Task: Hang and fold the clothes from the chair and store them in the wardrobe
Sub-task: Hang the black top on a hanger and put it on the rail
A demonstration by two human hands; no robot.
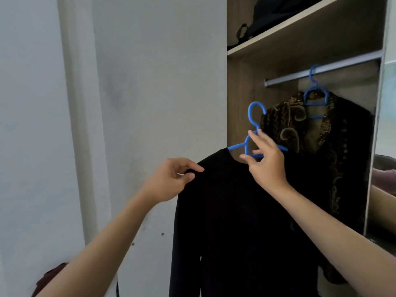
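Observation:
A black long-sleeved top (231,221) hangs on a blue plastic hanger (252,116) held up in front of the open wardrobe (240,99). My right hand (265,163) grips the hanger's neck just below its hook. My left hand (173,179) pinches the top's left shoulder. The hook is free in the air, below and left of the metal rail (300,76). On that rail hangs a second blue hanger (315,93) carrying a dark patterned shirt (300,129).
A shelf (300,33) above the rail holds a dark bag (276,16). The white wardrobe door (158,93) stands to the left. A mirrored panel (385,146) borders the right side. A dark red object (51,275) shows at the lower left.

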